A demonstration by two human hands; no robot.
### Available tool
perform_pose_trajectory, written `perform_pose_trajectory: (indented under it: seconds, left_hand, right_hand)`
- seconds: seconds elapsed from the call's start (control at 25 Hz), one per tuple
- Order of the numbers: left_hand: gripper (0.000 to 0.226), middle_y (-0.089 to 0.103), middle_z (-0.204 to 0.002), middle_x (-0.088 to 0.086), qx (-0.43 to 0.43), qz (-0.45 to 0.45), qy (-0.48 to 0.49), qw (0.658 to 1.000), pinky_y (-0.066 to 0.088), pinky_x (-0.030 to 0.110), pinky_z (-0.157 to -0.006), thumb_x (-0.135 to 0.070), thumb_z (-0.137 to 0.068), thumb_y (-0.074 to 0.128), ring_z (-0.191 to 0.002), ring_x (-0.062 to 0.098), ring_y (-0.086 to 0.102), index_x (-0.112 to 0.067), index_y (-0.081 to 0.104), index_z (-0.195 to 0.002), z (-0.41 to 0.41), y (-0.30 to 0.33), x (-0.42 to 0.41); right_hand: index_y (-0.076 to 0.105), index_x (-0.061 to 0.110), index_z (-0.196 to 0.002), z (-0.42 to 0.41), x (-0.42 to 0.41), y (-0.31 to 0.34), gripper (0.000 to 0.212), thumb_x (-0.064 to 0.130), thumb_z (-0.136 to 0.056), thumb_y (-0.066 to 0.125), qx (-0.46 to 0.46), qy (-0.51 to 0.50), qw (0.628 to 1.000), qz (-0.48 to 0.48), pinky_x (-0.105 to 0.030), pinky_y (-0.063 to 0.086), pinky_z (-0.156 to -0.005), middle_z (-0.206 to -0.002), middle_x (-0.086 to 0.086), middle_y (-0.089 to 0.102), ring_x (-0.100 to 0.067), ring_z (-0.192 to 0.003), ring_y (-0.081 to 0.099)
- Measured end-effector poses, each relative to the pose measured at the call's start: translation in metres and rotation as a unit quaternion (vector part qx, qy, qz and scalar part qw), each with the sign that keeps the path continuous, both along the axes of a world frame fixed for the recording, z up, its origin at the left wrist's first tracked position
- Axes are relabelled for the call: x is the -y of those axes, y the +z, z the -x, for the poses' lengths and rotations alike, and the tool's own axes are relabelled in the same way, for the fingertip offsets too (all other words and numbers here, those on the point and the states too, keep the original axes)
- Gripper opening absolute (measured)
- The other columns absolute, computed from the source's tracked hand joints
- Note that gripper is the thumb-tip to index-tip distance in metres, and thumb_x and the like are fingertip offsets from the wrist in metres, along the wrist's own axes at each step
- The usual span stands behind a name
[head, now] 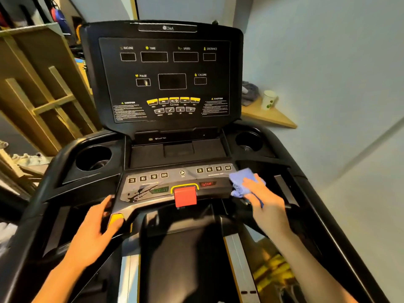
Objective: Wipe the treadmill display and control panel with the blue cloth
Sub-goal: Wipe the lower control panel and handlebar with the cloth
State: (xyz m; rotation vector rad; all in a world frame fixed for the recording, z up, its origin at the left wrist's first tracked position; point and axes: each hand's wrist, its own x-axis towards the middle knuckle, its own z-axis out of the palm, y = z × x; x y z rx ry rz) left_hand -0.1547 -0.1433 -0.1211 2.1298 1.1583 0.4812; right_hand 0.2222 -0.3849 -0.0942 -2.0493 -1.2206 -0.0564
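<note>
Blue cloth (242, 182) is bunched under my right hand (265, 202), fingers curling over it and pressing it onto the right end of the control panel (175, 182), just beside the red STOP readout (207, 184). So that grip is clamping on the cloth. My left hand (96, 230) is wrapping around the left handlebar (109, 206), thumb sitting on a yellow button (115, 218), so it's closing on the bar. Between the hands the red safety key (185, 196) is sticking out from the panel's front edge. Further up, the display (166, 77) is sitting dark and tilted back, with a cup holder (93, 158) on each side below it. Off to the right, a white cup (269, 99) is standing on a wooden shelf (271, 119).
</note>
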Motion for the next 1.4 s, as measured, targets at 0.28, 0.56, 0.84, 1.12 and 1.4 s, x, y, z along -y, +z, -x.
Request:
perform_pose_trajectory:
  seconds: [0.28,0.56,0.84,1.12,1.4]
  left_hand:
    - [0.043,0.064,-0.118,-0.002,-0.066,-0.093,0.000,0.993,0.045,0.020,-0.068,-0.068,-0.082,0.059,-0.089,0.009,0.061,-0.056,0.041,-0.120,0.008,-0.016,0.007]
    - [0.037,0.068,-0.100,-0.008,-0.063,-0.115,0.006,0.991,0.039,0.015,-0.064,-0.067,-0.078,0.064,-0.078,0.005,0.059,-0.057,0.041,-0.105,0.006,-0.017,0.009]
    - [0.037,0.068,-0.098,-0.010,-0.054,-0.135,0.017,0.989,0.044,0.019,-0.067,-0.079,-0.076,0.047,-0.077,0.007,0.060,-0.058,0.040,-0.106,0.007,-0.027,0.006]
    - [0.036,0.068,-0.098,-0.010,-0.037,-0.150,0.014,0.988,0.046,0.020,-0.068,-0.077,-0.077,0.049,-0.077,0.006,0.061,-0.057,0.041,-0.106,0.006,-0.027,0.007]
    - [0.035,0.068,-0.097,-0.010,-0.036,-0.160,0.022,0.986,0.038,0.014,-0.065,-0.076,-0.076,0.050,-0.074,0.003,0.057,-0.057,0.041,-0.104,0.005,-0.027,0.006]
  right_hand:
    - [0.043,0.022,-0.150,0.006,0.004,-0.053,0.051,0.026,-0.100,0.044,0.183,0.112,0.965,0.150,-0.040,0.012,-0.123,-0.163,0.001,0.031,-0.027,-0.152,0.020]
    - [0.058,0.009,-0.126,0.005,-0.016,-0.046,0.027,0.009,-0.101,0.050,0.191,0.029,0.948,0.252,-0.046,0.029,-0.118,-0.128,-0.007,0.057,-0.003,-0.131,0.049]
    - [0.035,0.010,-0.154,0.009,-0.062,-0.023,0.059,0.039,-0.103,0.034,0.177,0.001,0.959,0.223,-0.054,0.031,-0.115,-0.160,-0.013,0.034,-0.045,-0.146,0.027]
    - [0.024,0.012,-0.158,0.017,-0.106,-0.014,0.073,0.051,-0.102,-0.001,0.166,-0.073,0.944,0.275,-0.056,0.025,-0.117,-0.164,-0.012,0.026,-0.045,-0.149,0.019]
    - [0.025,0.016,-0.158,0.036,-0.138,-0.014,0.074,0.054,-0.096,0.011,0.140,-0.072,0.950,0.269,-0.058,0.023,-0.118,-0.164,-0.010,0.026,-0.044,-0.150,0.019]
